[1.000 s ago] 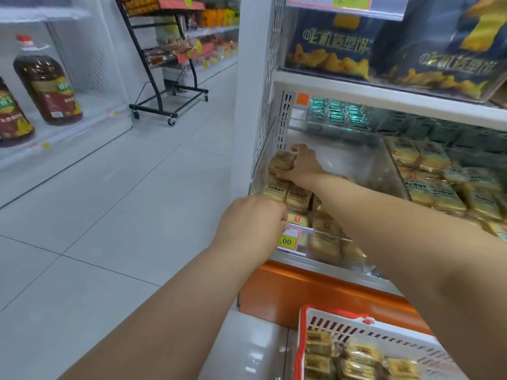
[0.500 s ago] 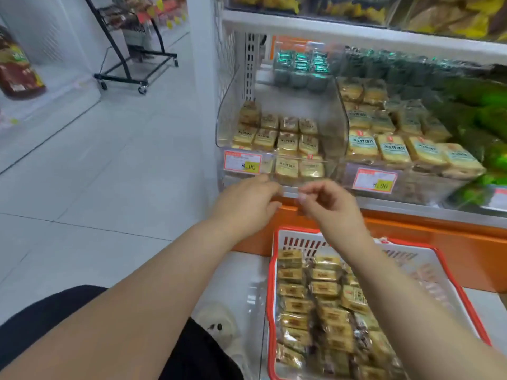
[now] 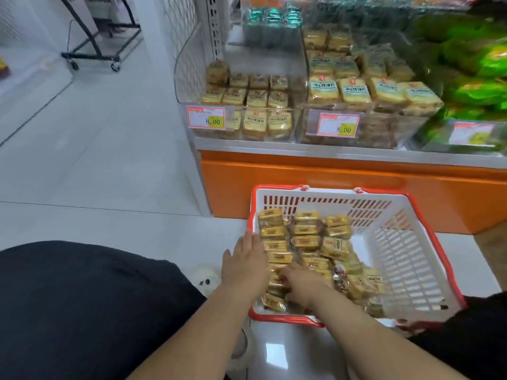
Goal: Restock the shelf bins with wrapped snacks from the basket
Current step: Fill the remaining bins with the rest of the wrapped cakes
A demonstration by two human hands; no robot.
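Reaching two hands, left hand (image 3: pixel 245 263) and right hand (image 3: pixel 303 283), into one basket (image 3: pixel 411 270) of snacks (image 3: pixel 306 241).

head cam | faces forward-down | close over basket (image 3: pixel 406 259) | shelf beyond

The basket (image 3: pixel 406 259) sits on the floor directly in front of the shelf (image 3: pixel 343 152). Wrapped snacks (image 3: pixel 304 242) lie piled in the basket's left half. Both hands reach into the basket, the left hand (image 3: pixel 245 266) at its left rim, the right hand (image 3: pixel 301 283) on the pile. Behind the basket, two bins (image 3: pixel 241 105) stand side by side on the shelf. A rolling rack (image 3: pixel 101 31) stands far left of the shelf.
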